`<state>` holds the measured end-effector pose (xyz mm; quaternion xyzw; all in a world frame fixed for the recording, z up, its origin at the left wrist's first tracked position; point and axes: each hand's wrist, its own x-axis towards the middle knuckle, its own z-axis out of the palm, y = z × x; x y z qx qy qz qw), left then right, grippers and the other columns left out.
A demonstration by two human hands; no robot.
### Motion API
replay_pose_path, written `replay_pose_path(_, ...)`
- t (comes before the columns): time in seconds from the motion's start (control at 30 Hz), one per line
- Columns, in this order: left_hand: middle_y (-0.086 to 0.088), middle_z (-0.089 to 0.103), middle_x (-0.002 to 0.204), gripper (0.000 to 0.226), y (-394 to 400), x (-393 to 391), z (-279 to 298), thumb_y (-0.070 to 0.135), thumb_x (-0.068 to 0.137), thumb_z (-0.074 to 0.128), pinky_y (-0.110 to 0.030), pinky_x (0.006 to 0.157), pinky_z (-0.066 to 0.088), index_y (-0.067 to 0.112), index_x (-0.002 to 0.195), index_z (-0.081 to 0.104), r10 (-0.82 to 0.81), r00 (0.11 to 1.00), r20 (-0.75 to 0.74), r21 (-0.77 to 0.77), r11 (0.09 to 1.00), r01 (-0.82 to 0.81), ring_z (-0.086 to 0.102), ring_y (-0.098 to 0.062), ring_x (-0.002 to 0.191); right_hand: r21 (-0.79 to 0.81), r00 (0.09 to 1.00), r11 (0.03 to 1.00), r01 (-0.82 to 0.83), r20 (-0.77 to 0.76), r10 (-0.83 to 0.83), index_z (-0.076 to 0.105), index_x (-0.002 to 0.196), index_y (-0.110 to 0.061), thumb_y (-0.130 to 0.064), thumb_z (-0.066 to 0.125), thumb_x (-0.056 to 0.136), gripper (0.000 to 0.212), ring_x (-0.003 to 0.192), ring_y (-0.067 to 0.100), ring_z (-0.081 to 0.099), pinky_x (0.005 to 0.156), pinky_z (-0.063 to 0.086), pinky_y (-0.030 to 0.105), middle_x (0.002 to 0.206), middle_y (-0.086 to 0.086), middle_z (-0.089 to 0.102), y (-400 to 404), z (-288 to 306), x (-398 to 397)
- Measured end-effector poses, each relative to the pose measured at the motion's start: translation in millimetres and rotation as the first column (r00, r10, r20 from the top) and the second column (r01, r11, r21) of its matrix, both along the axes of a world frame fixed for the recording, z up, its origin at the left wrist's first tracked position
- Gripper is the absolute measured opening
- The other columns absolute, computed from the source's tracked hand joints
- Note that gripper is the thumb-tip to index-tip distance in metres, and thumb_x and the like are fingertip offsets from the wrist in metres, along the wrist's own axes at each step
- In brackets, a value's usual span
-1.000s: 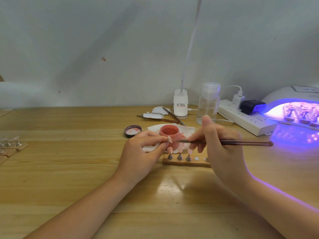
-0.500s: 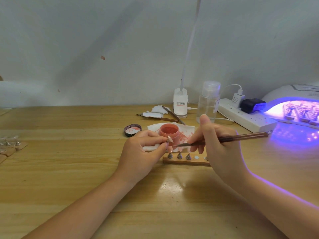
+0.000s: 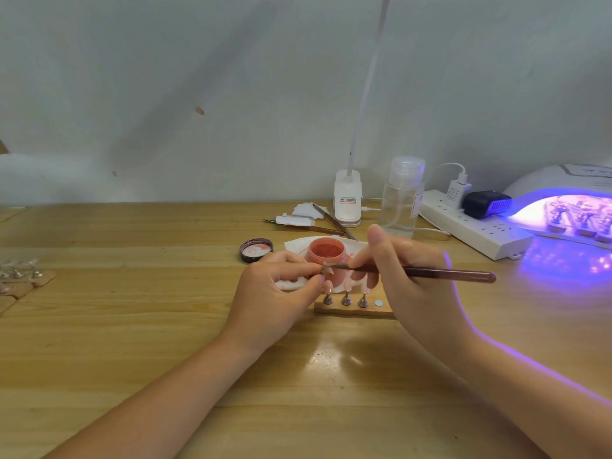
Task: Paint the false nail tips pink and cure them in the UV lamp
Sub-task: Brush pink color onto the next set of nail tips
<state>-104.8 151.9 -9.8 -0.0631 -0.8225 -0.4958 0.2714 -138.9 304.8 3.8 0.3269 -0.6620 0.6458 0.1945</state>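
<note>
Pinching a small pale nail tip (image 3: 328, 268), left grip (image 3: 278, 293); right grip (image 3: 407, 276) round brush (image 3: 430, 272).

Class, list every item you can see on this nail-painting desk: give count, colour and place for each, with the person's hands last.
Table: one, wooden, underneath everything.
Polish jar: one, pink, open, centre.
Jar lid: one, dark, left of jar.
Wooden holder: one, tan, before the jar.
Brush: one, brown, crossing right hand.
Nail tip: one, pale, at brush end.
UV lamp: one, white, glowing purple, far right.
Power strip: one, white, beside lamp.
Clear bottle: one, behind jar.
Left hand: pinches tip.
Right hand: holds brush.
</note>
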Motion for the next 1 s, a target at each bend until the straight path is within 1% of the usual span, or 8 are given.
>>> replay_pose_path(0.1,0.007,0.065,0.075,0.026,0.4,0.6,0.3,0.006,0.073,0.072,-0.004,0.068,0.040,0.032,0.076,0.070,-0.018,1.000,0.005,0.011,1.000,0.018,0.056,0.003,0.078,-0.041,0.999,0.999,-0.006,0.053,0.009,0.065,0.056,-0.005,-0.028,0.044,0.090,0.047,0.043,0.001,0.054,0.050,0.039,0.009,0.046,-0.008,0.059,1.9,-0.4,0.1)
replay_pose_path(0.23,0.011,0.063,0.073,0.028,-0.5,0.3,0.2,0.004,0.074,0.072,-0.004,0.067,0.038,0.031,0.076,0.070,0.000,1.000,-0.004,0.003,1.000,0.000,0.055,0.007,0.076,-0.025,1.000,1.000,0.018,0.004,-0.018,0.067,0.061,-0.004,-0.022,0.045,0.090,0.040,0.047,0.002,0.055,0.057,0.042,0.010,0.049,-0.007,0.060,1.0,0.1,-0.3)
replay_pose_path(0.37,0.009,0.064,0.076,0.030,-0.3,0.2,0.0,0.004,0.073,0.072,-0.003,0.069,0.038,0.034,0.075,0.069,-0.005,1.000,-0.015,-0.005,1.000,0.005,0.055,0.005,0.078,-0.028,0.997,0.999,0.015,0.072,-0.013,0.063,0.053,-0.005,-0.028,0.045,0.092,0.049,0.040,0.003,0.052,0.047,0.038,0.009,0.043,-0.002,0.057,3.5,-0.4,1.4)
replay_pose_path(0.47,0.009,0.061,0.078,0.027,-2.2,-0.7,0.0,0.003,0.073,0.073,-0.003,0.072,0.037,0.030,0.075,0.071,-0.001,0.999,-0.039,-0.011,1.000,0.001,0.053,0.008,0.078,-0.091,0.993,0.995,0.052,0.106,-0.042,0.061,0.049,-0.011,-0.031,0.040,0.090,0.051,0.038,0.005,0.047,0.046,0.037,0.011,0.044,0.010,0.055,6.6,2.3,2.2)
replay_pose_path(0.57,0.009,0.058,0.082,0.018,-3.5,-1.1,0.3,0.004,0.071,0.074,-0.003,0.073,0.036,0.021,0.077,0.073,-0.026,0.998,-0.058,0.015,1.000,0.027,0.052,0.010,0.079,-0.148,0.988,0.985,0.086,0.136,-0.066,0.063,0.051,-0.010,-0.034,0.040,0.091,0.052,0.039,0.007,0.047,0.046,0.039,0.014,0.047,0.009,0.058,6.4,3.4,1.5)
replay_pose_path(0.63,0.009,0.059,0.083,0.017,-3.4,-1.3,0.5,0.007,0.070,0.075,-0.002,0.072,0.036,0.023,0.076,0.072,-0.034,0.997,-0.076,0.023,0.999,0.036,0.053,0.009,0.082,-0.166,0.987,0.982,0.086,0.146,-0.061,0.063,0.055,-0.007,-0.038,0.041,0.092,0.053,0.040,0.007,0.049,0.045,0.041,0.015,0.049,0.009,0.060,5.5,4.1,2.5)
replay_pose_path(0.87,0.020,0.067,0.072,0.018,-3.4,-0.4,1.2,0.019,0.071,0.074,-0.007,0.067,0.036,0.035,0.068,0.068,-0.033,0.997,-0.070,0.014,0.999,0.034,0.059,0.003,0.078,-0.091,0.995,0.993,0.075,0.072,-0.068,0.065,0.063,-0.013,-0.031,0.040,0.092,0.043,0.046,0.007,0.052,0.048,0.040,0.014,0.058,0.007,0.064,2.9,2.1,6.5)
replay_pose_path(1.0,0.013,0.066,0.071,0.022,-4.3,-1.0,0.9,0.013,0.070,0.075,-0.008,0.064,0.037,0.034,0.070,0.068,-0.017,0.997,-0.079,-0.001,1.000,0.017,0.057,0.002,0.075,-0.036,0.996,0.999,0.031,0.084,-0.028,0.067,0.062,-0.009,-0.031,0.043,0.088,0.042,0.046,0.011,0.053,0.048,0.043,0.019,0.056,0.011,0.063,0.6,0.5,10.9)
